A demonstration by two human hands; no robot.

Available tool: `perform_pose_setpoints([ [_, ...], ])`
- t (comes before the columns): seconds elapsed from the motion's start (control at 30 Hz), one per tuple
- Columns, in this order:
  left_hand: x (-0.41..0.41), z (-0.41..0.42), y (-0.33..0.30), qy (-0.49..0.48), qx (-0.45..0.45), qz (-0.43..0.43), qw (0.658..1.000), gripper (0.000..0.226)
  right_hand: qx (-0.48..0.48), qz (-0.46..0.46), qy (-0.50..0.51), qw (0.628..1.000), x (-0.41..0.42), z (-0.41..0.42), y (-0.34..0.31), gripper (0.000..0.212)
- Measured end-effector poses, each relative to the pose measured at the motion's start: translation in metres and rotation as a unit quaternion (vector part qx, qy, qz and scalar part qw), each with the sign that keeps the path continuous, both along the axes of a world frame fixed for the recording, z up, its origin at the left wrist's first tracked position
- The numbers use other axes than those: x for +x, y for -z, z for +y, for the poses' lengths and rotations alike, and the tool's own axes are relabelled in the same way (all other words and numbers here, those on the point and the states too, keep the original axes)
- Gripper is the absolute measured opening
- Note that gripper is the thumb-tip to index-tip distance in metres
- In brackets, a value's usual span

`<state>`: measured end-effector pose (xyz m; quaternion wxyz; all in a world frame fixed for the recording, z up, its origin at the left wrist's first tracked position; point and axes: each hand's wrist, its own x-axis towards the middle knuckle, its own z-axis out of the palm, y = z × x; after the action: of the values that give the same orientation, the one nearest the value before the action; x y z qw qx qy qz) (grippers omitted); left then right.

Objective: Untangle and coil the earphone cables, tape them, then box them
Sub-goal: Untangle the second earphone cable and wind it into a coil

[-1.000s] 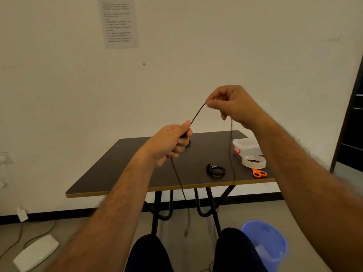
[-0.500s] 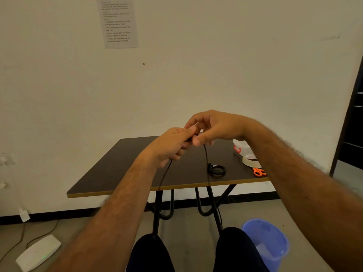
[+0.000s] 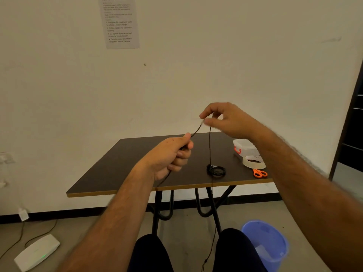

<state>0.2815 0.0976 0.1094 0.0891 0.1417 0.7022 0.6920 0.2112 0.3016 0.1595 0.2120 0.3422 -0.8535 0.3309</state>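
**A:** What have you got in front of you?

**B:** A dark surface against the far wall. At its right end sit a clear lidded box with orange clasps, a roll of clear tape just near of it, and orange-handled scissors nearest the edge. One black earphone coil lies done toward the middle right.

**A:** And the hands?

**B:** Both are raised above the surface. My left hand is fisted around the black earphone cable; whether loops are bunched inside the fist I cannot tell. My right hand, higher and to the right, pinches the same cable between thumb and fingertips. A short stretch runs taut between them, and the rest drops from the right hand past the near edge toward the floor.

**A:** So you are coiling?

**B:** I judge so. To do it well, I would keep the left grip firm, feed even lengths with the right hand, and let the cable slide through the pinch so the hanging tail unwinds freely. I would lay each loop the same size and watch the tail for knots.
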Motion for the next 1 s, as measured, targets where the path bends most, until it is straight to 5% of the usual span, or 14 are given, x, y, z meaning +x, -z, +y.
perform_pose_setpoints([
  [0.1,-0.001,0.006,0.002,-0.007,-0.016,-0.003,1.0,0.038,0.131,-0.025,-0.023,0.991,0.004,-0.003,0.007,0.042],
  [0.23,-0.001,0.009,0.009,-0.008,-0.024,-0.021,0.999,0.038,0.169,-0.087,-0.109,0.976,0.013,-0.017,0.015,0.034],
  [0.37,0.001,0.007,0.016,0.01,0.005,-0.027,1.0,0.04,0.074,-0.181,-0.203,0.959,0.01,-0.014,0.026,0.019],
  [0.53,0.003,0.004,0.027,0.024,0.042,-0.042,0.998,0.039,-0.089,-0.113,-0.142,0.979,0.005,-0.009,0.028,0.011],
  [0.7,0.004,0.004,0.035,0.043,0.098,-0.056,0.993,0.037,-0.255,-0.238,-0.132,0.928,0.007,-0.01,0.023,0.016],
  [0.87,0.005,0.008,0.032,0.039,0.106,-0.052,0.992,0.036,-0.025,-0.27,-0.233,0.934,0.005,0.001,0.011,0.032],
  [1.0,0.005,0.011,0.028,0.037,0.107,-0.052,0.992,0.039,0.053,-0.243,-0.241,0.938,0.005,-0.003,-0.004,0.036],
])
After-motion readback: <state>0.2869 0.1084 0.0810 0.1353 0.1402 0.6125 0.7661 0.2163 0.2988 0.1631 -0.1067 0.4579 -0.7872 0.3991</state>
